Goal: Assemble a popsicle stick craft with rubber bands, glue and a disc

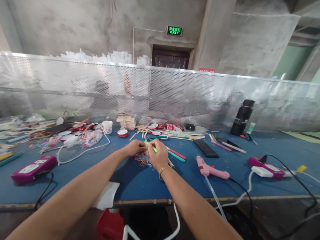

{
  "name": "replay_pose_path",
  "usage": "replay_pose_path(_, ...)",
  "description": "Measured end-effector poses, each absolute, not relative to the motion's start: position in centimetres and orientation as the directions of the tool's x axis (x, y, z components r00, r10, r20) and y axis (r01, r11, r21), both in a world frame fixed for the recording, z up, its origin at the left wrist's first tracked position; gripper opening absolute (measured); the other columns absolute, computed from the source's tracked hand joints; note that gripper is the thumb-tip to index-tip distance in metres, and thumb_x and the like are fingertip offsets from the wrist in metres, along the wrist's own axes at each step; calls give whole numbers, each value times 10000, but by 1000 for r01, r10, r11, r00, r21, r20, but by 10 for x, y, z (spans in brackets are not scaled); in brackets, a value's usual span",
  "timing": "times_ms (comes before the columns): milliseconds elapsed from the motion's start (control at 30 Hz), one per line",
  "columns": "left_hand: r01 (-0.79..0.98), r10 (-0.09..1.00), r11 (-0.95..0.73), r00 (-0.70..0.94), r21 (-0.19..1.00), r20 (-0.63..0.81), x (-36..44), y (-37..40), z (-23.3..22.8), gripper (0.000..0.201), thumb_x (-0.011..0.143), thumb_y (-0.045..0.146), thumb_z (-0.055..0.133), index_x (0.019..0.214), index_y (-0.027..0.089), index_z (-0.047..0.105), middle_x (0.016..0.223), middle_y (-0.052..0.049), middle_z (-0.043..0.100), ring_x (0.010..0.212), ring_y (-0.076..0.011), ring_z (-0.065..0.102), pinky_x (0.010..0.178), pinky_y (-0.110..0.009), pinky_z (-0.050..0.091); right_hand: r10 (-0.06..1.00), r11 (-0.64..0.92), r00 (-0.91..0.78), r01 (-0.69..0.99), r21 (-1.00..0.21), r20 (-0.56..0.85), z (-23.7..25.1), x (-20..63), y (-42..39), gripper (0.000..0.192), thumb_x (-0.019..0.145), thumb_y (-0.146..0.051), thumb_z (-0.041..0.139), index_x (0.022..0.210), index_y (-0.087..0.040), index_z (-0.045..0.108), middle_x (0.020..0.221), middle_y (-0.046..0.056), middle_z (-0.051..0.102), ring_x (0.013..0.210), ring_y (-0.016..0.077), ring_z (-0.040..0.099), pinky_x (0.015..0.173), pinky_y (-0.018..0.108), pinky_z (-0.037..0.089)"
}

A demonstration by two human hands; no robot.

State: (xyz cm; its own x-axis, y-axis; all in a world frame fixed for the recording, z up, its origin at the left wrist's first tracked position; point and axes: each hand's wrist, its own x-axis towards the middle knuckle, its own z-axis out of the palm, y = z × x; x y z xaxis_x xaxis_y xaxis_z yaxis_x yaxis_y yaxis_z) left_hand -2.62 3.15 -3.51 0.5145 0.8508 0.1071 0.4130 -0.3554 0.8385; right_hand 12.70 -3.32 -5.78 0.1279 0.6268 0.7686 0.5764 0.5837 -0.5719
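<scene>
My right hand (pixel 159 156) is closed around a light green marker (pixel 155 149), tilted with its upper end to the left. Close beside it, my left hand (pixel 136 148) has its fingers pinched together; what lies between them is too small to make out. Beneath both hands is a tangle of thin multicoloured strings (pixel 143 161) on the blue table (pixel 133 184). A red marker (pixel 176 153) and a teal marker (pixel 177 156) lie just right of my right hand. Behind the hands are teal-handled scissors (pixel 161 137).
A pink glue gun (pixel 210 169) and a black phone (pixel 206 148) lie to the right. Purple power strips (pixel 34 169) with cables sit at both sides. A paper cup (pixel 107 127), a tape roll (pixel 122 132) and a black thermos (pixel 242 117) stand before a perforated metal screen (pixel 167 95).
</scene>
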Motion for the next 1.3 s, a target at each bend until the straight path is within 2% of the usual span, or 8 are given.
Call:
replay_pose_path(200, 405, 861, -332, 499, 852, 99, -26, 30, -35, 351, 640, 473, 738, 590, 140, 636, 558, 0, 606, 527, -107, 516, 535, -229, 400, 589, 613, 157, 553, -565, 793, -57, 128, -36, 109, 852, -264, 506, 783, -221, 578, 738, 9, 645, 742, 174, 590, 731, 276, 426)
replay_pose_path(433, 403, 865, -299, 497, 865, 67, -25, 28, -31, 361, 600, 470, 769, 594, 132, 642, 556, -7, 613, 526, -108, 522, 534, -231, 405, 596, 602, 183, 544, -585, 782, -55, 129, -35, 76, 820, -275, 526, 834, -215, 570, 790, 23, 667, 768, 183, 616, 741, 288, 447)
replay_pose_path(700, 397, 856, -308, 512, 865, 70, -25, 30, -34, 393, 617, 499, 766, 581, 133, 627, 521, 7, 577, 497, -97, 487, 503, -223, 374, 574, 599, 195, 563, -570, 795, -56, 129, -33, 72, 810, -260, 525, 762, -221, 561, 714, 4, 635, 717, 175, 592, 726, 285, 435)
replay_pose_path(1100, 394, 851, -330, 517, 858, 90, -26, 30, -35, 414, 626, 530, 755, 589, 135, 637, 584, -33, 641, 527, -116, 523, 535, -242, 415, 564, 603, 191, 570, -559, 803, -56, 129, -34, 99, 811, -241, 511, 724, -220, 551, 678, 1, 628, 679, 169, 581, 696, 276, 411)
replay_pose_path(1300, 405, 852, -366, 508, 838, 127, -27, 31, -38, 374, 651, 491, 733, 571, 137, 641, 552, -23, 614, 517, -112, 504, 525, -238, 387, 566, 606, 187, 565, -559, 803, -56, 129, -36, 118, 811, -248, 511, 702, -219, 543, 670, 5, 617, 673, 168, 572, 682, 270, 410)
